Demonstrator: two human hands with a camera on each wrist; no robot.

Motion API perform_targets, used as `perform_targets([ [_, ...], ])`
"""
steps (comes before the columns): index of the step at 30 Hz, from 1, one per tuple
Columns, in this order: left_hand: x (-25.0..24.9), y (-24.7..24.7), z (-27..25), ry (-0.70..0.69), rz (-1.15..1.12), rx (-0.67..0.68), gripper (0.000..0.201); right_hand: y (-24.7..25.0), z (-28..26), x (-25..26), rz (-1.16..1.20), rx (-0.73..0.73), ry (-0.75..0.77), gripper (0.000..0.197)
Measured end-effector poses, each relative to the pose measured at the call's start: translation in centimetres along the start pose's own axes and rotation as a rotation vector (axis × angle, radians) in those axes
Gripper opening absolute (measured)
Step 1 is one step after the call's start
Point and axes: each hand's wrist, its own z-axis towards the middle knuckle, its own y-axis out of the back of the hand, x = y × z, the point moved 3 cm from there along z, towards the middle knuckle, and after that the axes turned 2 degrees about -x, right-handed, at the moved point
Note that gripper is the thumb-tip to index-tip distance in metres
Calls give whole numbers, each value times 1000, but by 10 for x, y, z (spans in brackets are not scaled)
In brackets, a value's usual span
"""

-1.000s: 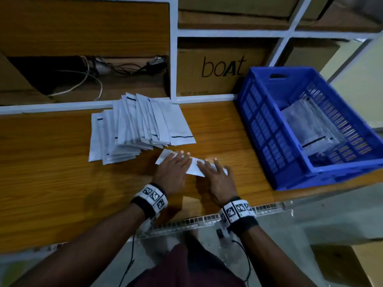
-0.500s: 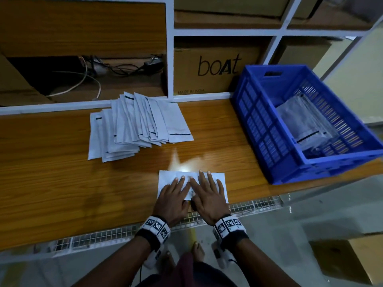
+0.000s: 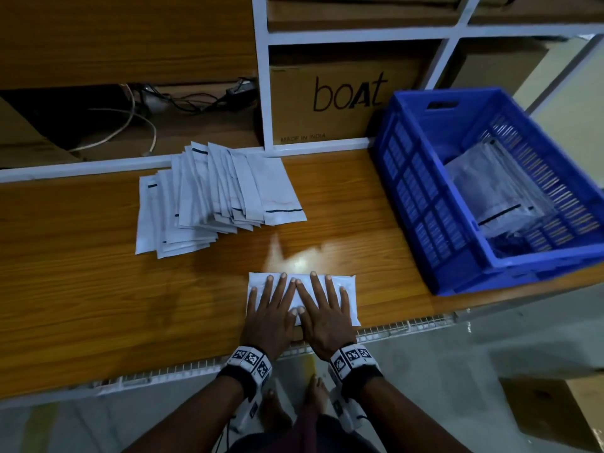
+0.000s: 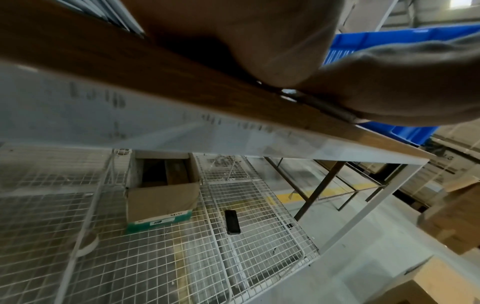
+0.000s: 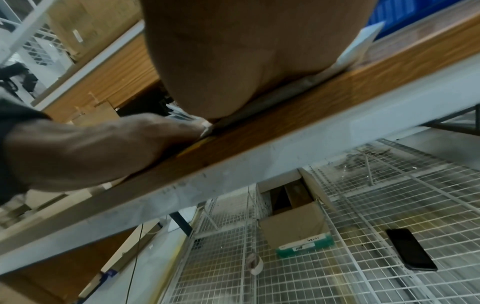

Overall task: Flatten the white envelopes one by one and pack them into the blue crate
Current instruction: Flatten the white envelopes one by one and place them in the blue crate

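flat white paper envelope (image 3: 346, 282) near wooden table (image 3: 98, 289) edge, pinned by left hand (image 3: 269, 317) and right hand (image 3: 327, 318), fingers straight and spread, likely smoothing it for blue plastic crate (image 3: 421, 204).

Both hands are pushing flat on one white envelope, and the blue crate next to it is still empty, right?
Not quite. Both hands, left and right, do press flat on the envelope, but the blue crate isn't empty: the head view shows envelopes in the crate.
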Motion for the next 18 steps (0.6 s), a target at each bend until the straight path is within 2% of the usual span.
perform_targets([
  [10, 2, -5, 2, 21, -41, -19, 61, -4, 6, -3, -6, -46, -1, 57],
  [15, 2, -2, 1, 35, -49, 11, 63, -4, 10, -6, 21, 36, 12, 60],
  [18, 0, 0, 1, 34, -62, 23, 62, 5, 17, -15, 3, 155, 37, 66],
])
